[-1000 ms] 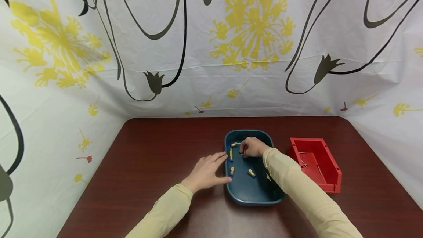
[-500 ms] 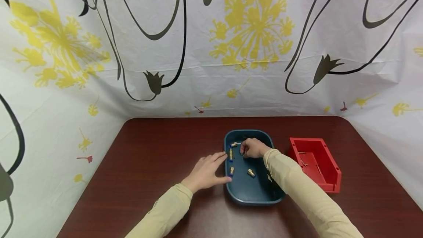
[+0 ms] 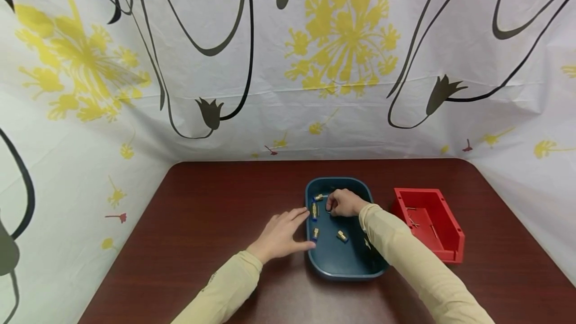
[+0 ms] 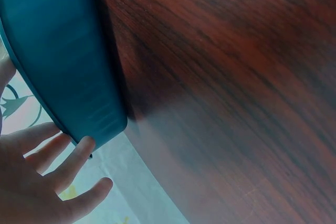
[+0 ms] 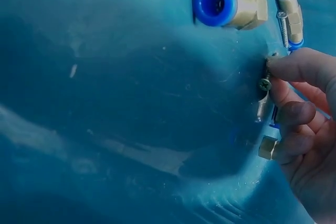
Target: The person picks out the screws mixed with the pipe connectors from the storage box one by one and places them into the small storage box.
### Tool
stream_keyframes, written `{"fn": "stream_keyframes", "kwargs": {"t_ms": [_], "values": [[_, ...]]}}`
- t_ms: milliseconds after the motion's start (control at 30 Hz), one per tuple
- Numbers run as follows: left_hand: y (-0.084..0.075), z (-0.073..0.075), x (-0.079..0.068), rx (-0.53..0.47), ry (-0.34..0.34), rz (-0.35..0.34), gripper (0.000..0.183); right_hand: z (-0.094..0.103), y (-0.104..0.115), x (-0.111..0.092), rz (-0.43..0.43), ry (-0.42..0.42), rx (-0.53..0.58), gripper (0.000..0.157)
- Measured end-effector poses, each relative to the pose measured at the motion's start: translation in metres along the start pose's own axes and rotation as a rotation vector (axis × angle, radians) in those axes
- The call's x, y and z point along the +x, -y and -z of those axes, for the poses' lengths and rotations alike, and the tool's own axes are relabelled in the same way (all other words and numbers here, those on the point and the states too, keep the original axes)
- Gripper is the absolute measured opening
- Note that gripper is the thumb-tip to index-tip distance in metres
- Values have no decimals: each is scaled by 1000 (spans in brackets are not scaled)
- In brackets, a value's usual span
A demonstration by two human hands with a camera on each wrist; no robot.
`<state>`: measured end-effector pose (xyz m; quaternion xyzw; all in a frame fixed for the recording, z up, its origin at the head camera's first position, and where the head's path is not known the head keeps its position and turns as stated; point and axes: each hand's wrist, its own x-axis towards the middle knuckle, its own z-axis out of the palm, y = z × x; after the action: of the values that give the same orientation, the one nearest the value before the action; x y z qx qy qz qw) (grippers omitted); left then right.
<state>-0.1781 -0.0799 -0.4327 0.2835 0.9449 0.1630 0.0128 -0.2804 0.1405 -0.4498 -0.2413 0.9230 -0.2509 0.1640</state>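
In the head view my right hand (image 3: 345,202) reaches into the far part of a dark blue tray (image 3: 346,277). The right wrist view shows its thumb and forefinger pinching a small cross-head screw (image 5: 265,84) low over the tray floor. A second screw (image 5: 284,30) lies by a brass push-fit fitting with blue ends (image 5: 291,17). Nearer the camera sits another brass and blue fitting (image 5: 247,8). My left hand (image 3: 279,236) is spread at the tray's left side, fingertips on the rim and thumb by the wall.
To the right of the tray stands a red open bin (image 3: 454,244) with several screws (image 3: 415,222) in it. More fittings (image 3: 342,236) lie about the tray. The dark wood table (image 3: 216,204) ends at a patterned white cloth (image 3: 252,134) behind.
Both hands keep nearly the same place. The right hand's fingers shift only slightly over the tray floor.
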Motion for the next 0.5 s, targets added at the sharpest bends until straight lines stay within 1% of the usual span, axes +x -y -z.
{"fn": "stream_keyframes", "kwargs": {"t_ms": [500], "values": [[1, 0, 0, -5, 1, 2, 75, 4, -2, 1, 41, -7, 12, 10]]}}
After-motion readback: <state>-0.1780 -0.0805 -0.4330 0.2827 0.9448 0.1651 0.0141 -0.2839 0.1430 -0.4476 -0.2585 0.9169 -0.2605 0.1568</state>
